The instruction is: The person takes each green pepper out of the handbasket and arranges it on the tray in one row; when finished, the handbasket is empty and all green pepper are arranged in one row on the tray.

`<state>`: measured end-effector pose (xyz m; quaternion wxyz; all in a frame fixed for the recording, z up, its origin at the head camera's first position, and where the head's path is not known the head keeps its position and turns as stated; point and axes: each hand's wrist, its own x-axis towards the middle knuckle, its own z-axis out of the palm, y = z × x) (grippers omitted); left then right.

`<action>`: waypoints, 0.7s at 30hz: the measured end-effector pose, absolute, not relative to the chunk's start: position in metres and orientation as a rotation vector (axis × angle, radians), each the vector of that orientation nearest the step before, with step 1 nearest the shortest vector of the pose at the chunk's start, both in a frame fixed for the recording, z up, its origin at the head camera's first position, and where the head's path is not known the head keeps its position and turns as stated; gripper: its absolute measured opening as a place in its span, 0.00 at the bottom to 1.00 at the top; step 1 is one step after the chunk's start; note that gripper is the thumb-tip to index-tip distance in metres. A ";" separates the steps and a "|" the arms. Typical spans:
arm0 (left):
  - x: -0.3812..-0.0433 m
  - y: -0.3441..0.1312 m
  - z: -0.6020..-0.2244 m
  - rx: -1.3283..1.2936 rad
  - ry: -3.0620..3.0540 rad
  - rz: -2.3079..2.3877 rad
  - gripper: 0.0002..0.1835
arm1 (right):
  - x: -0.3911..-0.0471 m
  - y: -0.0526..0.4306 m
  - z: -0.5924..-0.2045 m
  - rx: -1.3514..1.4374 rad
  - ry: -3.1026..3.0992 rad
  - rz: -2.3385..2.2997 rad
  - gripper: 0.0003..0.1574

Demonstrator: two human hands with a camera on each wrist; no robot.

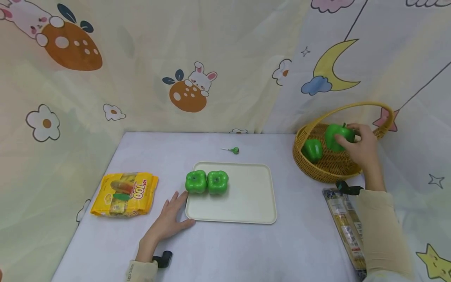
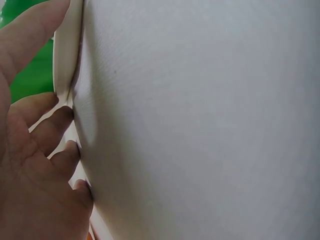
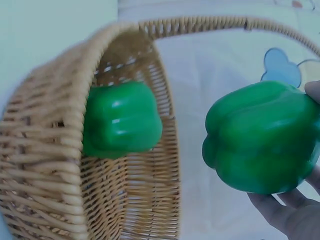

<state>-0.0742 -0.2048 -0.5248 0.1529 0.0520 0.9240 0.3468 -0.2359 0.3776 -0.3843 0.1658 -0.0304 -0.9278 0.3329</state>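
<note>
A green bell pepper (image 1: 336,137) is gripped by my right hand (image 1: 363,147) over the wicker basket (image 1: 317,172). In the right wrist view the held pepper (image 3: 262,137) is clear of the basket floor, with fingers around its stem end. Another green bell pepper (image 1: 312,150) lies inside the basket. Two more green peppers (image 1: 217,182) sit side by side at the left end of the cream tray (image 1: 243,203). My left hand (image 1: 170,217) rests at the tray's left edge, thumb and fingers spread; the left wrist view shows its fingertips (image 2: 64,116) touching the rim.
A yellow snack package (image 1: 125,194) lies left of the tray. Behind the tray is a small green-headed item with a thin pale tip (image 1: 232,150). Long flat packets (image 1: 343,227) lie beneath the right forearm. A patterned cloth (image 1: 239,78) hangs behind the table.
</note>
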 end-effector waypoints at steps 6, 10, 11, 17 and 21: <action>-0.075 -0.205 -0.525 0.159 2.653 0.995 0.56 | -0.214 0.365 -0.385 -0.005 -2.530 0.990 0.32; -0.075 -0.205 -0.526 0.162 2.652 0.998 0.56 | -0.199 0.353 -0.385 0.079 -2.461 1.045 0.28; -0.075 -0.205 -0.526 0.164 2.653 0.996 0.56 | -0.195 0.349 -0.384 0.102 -2.443 1.058 0.27; -0.074 -0.206 -0.527 0.173 2.667 0.987 0.56 | -0.174 0.321 -0.385 0.277 -2.339 1.168 0.24; -0.074 -0.206 -0.527 0.177 2.665 0.991 0.56 | -0.165 0.302 -0.388 0.394 -2.299 1.276 0.23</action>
